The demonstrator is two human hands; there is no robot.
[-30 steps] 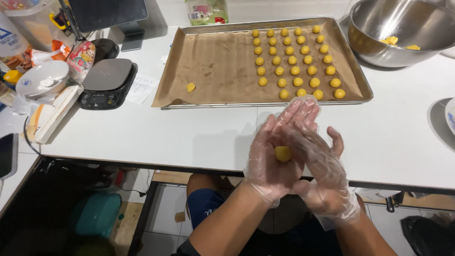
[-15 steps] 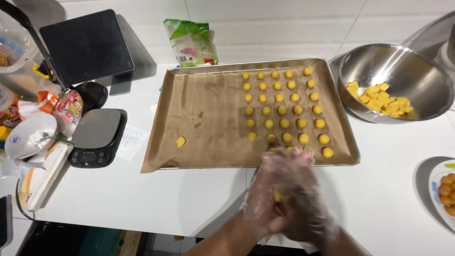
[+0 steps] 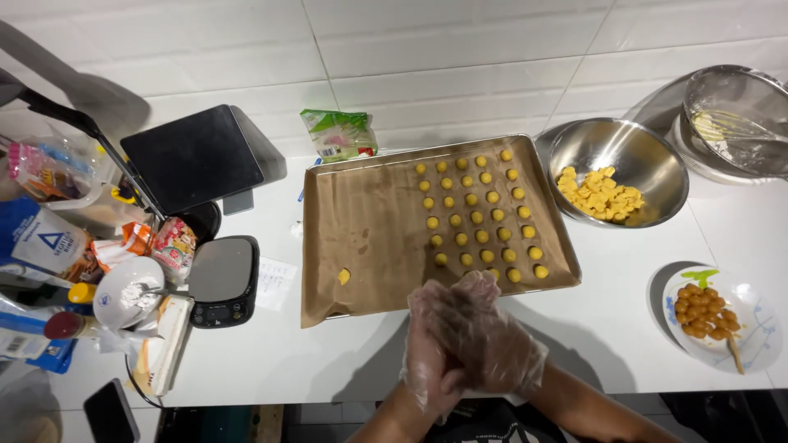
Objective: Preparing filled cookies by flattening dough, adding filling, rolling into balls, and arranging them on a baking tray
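Both my hands wear clear plastic gloves and are pressed palm to palm just in front of the baking tray point(image 3: 328, 279). My right hand point(image 3: 499, 343) lies over my left hand point(image 3: 425, 371). The yellow dough piece seen between them earlier is hidden inside the palms. The tray is lined with brown paper and carries rows of small yellow dough balls point(image 3: 480, 215) on its right half. One loose yellow piece point(image 3: 344, 276) lies at its near left.
A steel bowl point(image 3: 624, 148) with yellow dough chunks point(image 3: 603, 197) stands right of the tray, with a second bowl holding a whisk point(image 3: 735, 123) behind it. A plate point(image 3: 763, 349) of brown balls sits at the right. A kitchen scale point(image 3: 222, 279), tablet point(image 3: 193, 156), packets and a white bowl point(image 3: 127, 295) crowd the left.
My hands have closed over the yellow dough piece, which showed between the palms a second ago. They have moved up to the tray's front edge, and the view has tilted toward the wall.
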